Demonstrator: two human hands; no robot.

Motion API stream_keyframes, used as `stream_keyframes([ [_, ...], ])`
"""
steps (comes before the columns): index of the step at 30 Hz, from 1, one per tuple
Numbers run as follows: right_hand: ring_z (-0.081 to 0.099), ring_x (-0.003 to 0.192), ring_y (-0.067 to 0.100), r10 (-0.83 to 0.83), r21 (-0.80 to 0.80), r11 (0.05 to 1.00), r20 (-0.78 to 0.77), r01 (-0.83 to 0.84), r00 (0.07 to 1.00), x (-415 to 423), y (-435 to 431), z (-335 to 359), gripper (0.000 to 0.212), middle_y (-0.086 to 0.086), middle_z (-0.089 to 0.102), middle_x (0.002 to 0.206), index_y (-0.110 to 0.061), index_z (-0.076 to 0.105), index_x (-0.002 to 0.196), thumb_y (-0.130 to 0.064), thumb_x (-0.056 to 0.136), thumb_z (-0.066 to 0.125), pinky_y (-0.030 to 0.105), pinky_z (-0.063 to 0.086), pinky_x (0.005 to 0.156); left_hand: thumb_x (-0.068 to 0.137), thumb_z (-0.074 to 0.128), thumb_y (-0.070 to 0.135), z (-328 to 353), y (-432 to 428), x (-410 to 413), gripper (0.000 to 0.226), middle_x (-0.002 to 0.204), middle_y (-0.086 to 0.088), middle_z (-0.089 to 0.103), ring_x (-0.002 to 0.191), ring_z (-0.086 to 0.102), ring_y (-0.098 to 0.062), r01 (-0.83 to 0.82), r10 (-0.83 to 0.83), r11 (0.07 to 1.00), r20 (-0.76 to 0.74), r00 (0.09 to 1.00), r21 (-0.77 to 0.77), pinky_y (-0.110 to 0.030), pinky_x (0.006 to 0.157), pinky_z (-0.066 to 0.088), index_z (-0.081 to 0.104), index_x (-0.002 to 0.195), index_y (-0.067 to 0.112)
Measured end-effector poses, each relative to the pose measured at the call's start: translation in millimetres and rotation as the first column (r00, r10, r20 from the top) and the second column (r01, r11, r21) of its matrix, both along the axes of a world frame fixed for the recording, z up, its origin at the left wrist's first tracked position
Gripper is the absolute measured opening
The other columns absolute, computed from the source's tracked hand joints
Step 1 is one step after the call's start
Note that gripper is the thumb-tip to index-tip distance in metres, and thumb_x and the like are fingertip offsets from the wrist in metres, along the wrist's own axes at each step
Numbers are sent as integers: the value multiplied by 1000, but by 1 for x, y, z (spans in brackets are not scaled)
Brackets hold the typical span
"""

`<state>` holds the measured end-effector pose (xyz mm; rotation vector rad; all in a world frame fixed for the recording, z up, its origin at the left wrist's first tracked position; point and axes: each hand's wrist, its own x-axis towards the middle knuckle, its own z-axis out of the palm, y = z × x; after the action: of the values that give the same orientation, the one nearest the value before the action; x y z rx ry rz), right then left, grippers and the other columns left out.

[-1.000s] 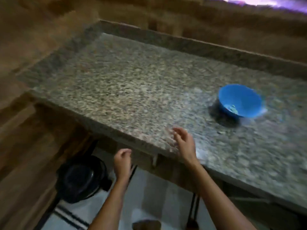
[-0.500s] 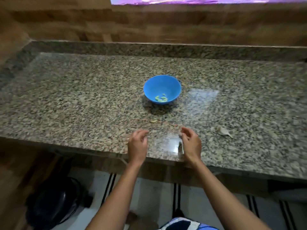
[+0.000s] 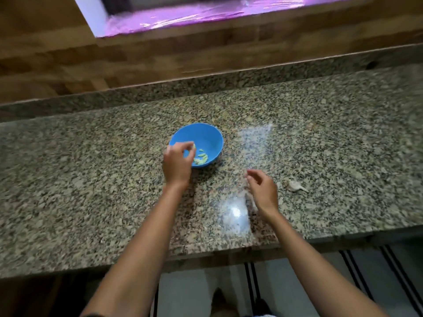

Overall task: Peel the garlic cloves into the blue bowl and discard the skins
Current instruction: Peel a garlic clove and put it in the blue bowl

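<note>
Your left hand point(image 3: 177, 164) over blue bowl point(image 3: 206, 136), fingers curled, grip unclear; right hand point(image 3: 263, 191) loosely spread above desk point(image 3: 91, 179), near garlic clove point(image 3: 295, 186).

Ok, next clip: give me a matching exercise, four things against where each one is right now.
1. round blue plastic bowl
2. pale peeled garlic cloves
3. whitish garlic piece
4. left hand

A. lying on the speckled granite countertop, right of the right hand
B. over the bowl's near-left rim
C. standing mid-counter
D. lying inside the bowl

Pairs: 1-C, 2-D, 3-A, 4-B.
</note>
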<state>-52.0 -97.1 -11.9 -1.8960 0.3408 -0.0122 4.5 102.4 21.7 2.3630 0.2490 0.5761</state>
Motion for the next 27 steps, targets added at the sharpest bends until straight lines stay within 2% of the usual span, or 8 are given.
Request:
stream_keyframes([
  [5,63,81,36,-141,-100,983,111,152,984,-5,-34,25,29,1,65,109,-11,58,120,-6,94,49,47,56,72,83,70,24,-13,10,59,21,107,-7,70,105,60,-25,79,45,975,-537,842,207,-36,102,35,70,103,21],
  [7,60,65,28,-223,-125,963,139,240,965,-8,-54,24,29,3,66,111,-14,59,121,-8,94,48,38,53,58,85,66,23,-11,-9,56,26,112,-9,68,110,56,-29,71,53,954,-397,916,290,-38,100,30,68,111,20],
  [9,62,73,24,-329,-153,927,105,342,939,-9,-76,17,28,2,66,110,-15,59,121,-11,95,48,34,52,64,87,61,22,-2,-53,38,27,110,-9,67,103,58,-28,150,-99,956,-201,975,252,-39,91,37,68,112,18],
  [13,56,97,14,-308,-162,944,-115,288,944,0,-112,-5,28,6,61,120,-9,59,121,-13,95,51,20,40,76,86,67,24,-26,-161,-8,30,102,-5,70,84,66,-18,446,-554,832,-442,706,-331,-34,78,55,66,114,14],
  [16,59,98,20,-228,-161,967,-190,199,955,4,-121,-22,23,11,64,114,-5,64,112,-8,91,55,21,42,79,82,71,28,-54,-205,-26,22,74,-2,65,66,59,-15,469,-579,815,-472,664,-340,-29,59,44,66,93,10],
  [19,63,88,21,-179,1,983,-260,186,949,2,-124,-27,21,11,69,103,-4,67,108,-9,91,56,32,52,81,82,71,17,-64,-211,-35,10,77,-1,68,65,57,-8,396,-548,824,-394,738,-405,-24,61,44,70,92,15],
  [23,61,61,7,-9,328,939,-273,102,962,-3,-119,-8,17,4,66,79,1,66,101,-7,88,60,15,48,54,82,69,3,-52,-191,-42,38,95,-1,68,82,68,-16,258,-549,728,-316,774,-635,-28,73,58,63,115,20],
  [27,68,73,18,67,633,767,-242,105,968,3,-101,8,21,13,70,91,2,65,105,-10,88,59,25,57,66,78,73,3,-29,-172,-51,28,90,5,71,80,69,-6,235,-477,656,-153,865,-718,-20,67,55,68,103,16],
])
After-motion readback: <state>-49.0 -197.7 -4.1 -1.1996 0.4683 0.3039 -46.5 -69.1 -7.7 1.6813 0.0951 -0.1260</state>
